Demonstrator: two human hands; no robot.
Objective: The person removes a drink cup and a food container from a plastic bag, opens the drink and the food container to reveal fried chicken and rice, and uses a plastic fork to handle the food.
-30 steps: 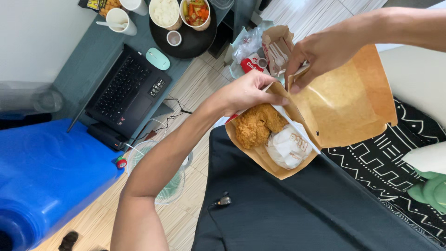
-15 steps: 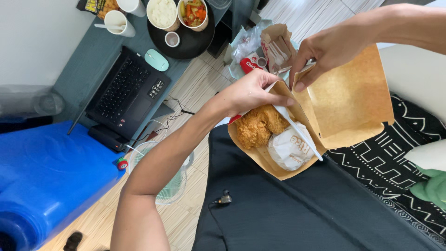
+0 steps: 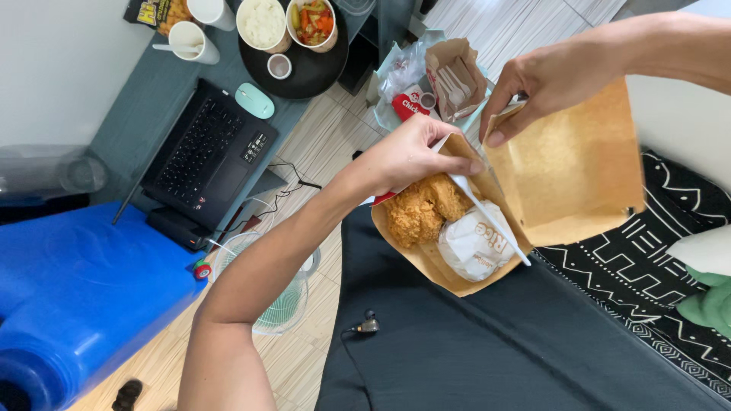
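My left hand pinches the cardboard meal box rim; my right hand grips its raised lid. Fried chicken and wrapped rice sit inside, a paper bag just behind.

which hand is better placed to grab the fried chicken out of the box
Probably the left hand: it grips the box rim right above the fried chicken. The right hand is pinching the lid open.

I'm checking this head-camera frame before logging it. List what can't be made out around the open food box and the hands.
All in the head view:
- Left hand: fingertips hidden behind the brown box rim.
- Right hand: what it pinches at the lid edge is covered by its fingers.
- White wrapped bundle: contents hidden by its paper.
- Fried chicken: underside hidden, box floor beneath unseen.
- Right forearm: cut off by the frame edge.
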